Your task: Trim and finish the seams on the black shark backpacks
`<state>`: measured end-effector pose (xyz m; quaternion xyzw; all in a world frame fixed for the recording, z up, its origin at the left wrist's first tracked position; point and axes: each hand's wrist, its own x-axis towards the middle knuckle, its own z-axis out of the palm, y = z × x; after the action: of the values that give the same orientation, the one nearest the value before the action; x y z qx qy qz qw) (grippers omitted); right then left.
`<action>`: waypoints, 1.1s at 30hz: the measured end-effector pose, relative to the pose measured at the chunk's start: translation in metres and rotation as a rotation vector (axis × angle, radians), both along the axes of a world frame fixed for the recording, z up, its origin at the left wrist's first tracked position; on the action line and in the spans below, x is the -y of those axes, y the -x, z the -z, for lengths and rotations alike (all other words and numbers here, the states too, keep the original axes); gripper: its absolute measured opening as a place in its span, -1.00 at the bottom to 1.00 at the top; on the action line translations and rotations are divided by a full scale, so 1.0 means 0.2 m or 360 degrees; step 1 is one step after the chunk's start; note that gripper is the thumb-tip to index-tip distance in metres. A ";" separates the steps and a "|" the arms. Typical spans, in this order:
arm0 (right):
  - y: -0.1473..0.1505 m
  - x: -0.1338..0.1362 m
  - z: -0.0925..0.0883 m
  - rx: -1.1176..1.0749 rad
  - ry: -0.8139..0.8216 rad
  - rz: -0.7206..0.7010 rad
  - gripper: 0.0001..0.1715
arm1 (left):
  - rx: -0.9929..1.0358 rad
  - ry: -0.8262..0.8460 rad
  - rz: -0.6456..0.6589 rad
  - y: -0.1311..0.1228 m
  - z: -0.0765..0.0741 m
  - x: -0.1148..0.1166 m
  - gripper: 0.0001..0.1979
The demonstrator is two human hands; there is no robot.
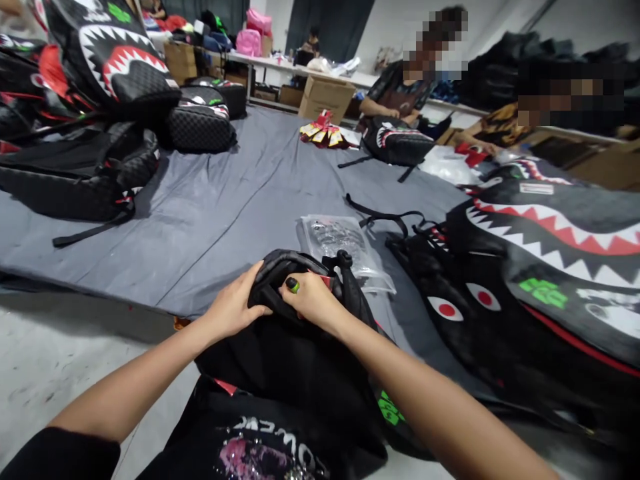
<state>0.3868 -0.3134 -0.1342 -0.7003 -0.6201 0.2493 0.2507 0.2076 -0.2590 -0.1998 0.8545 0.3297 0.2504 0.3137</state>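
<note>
A black backpack [305,363] rests at the table's front edge, close against my body. My left hand [234,303] grips its padded upper edge, thumb on the near side and fingers over the far side. Over the backpack's opening, my right hand [315,303] is closed around a small black-and-green tool [293,285]; only its end shows, so its exact kind is unclear. Just beyond the backpack lies a clear plastic bag [337,243] with something dark inside.
Shark-mouth backpacks [560,227] are heaped on the right, and more backpacks [125,67] are piled at the left. Red and yellow tags [323,131] lie on the grey-covered table [220,193]. Across it, a person [400,93] handles another backpack. A cardboard box [326,99] stands behind.
</note>
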 end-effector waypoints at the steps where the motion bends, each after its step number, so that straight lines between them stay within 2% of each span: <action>1: 0.00 0.01 0.00 -0.0087 0.0045 -0.0010 -0.74 | -0.0004 -0.0024 0.0001 0.00 0.00 0.00 -0.08; 4: 0.02 -0.01 0.00 -0.0225 0.0083 -0.0011 -0.79 | -0.0033 -0.0057 -0.0003 0.00 0.01 0.00 -0.06; 8: 0.09 -0.03 0.00 0.0144 -0.0150 -0.0115 -0.78 | -0.0068 -0.0037 -0.0029 0.01 0.00 -0.01 -0.01; 10: 0.11 -0.02 -0.01 0.0274 -0.0187 -0.0125 -0.80 | -0.0049 -0.0052 -0.0014 0.02 -0.01 -0.01 0.00; 16: 0.04 0.07 -0.01 0.0053 -0.0168 0.0051 -0.79 | 0.0018 -0.0093 0.0062 0.04 -0.02 -0.01 -0.04; 18: 0.00 0.10 0.00 0.0074 -0.0173 0.0065 -0.95 | 0.0037 -0.0091 0.0062 0.04 -0.02 -0.01 -0.04; 22: -0.03 0.11 0.02 0.0452 -0.0165 -0.0227 -0.62 | 0.0023 -0.0057 0.0021 0.02 0.00 -0.02 -0.03; 25: 0.01 0.07 -0.01 0.0829 -0.0130 -0.0483 -0.66 | 0.0028 -0.0030 -0.0010 0.02 0.00 -0.02 -0.03; 28: 0.05 0.05 -0.06 0.1048 -0.0153 -0.0631 -0.71 | 0.0040 0.0021 -0.0009 0.03 -0.01 -0.01 -0.06; 30: 0.04 0.07 -0.11 0.1172 -0.0159 -0.0713 -0.70 | -0.0001 0.0103 -0.0093 0.05 -0.01 -0.01 0.00; 32: 0.00 0.12 -0.14 0.1319 0.0009 -0.0719 -0.69 | -0.0084 0.0215 -0.0215 0.05 -0.01 -0.04 0.09; 33: -0.04 0.15 -0.16 0.1384 0.0159 -0.0678 -0.68 | -0.0115 0.0277 -0.0220 0.04 -0.01 -0.05 0.07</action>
<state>0.3943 -0.3441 -0.1031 -0.6082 -0.7843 0.0088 -0.1221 0.2003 -0.2491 -0.1982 0.8077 0.4195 0.2109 0.3565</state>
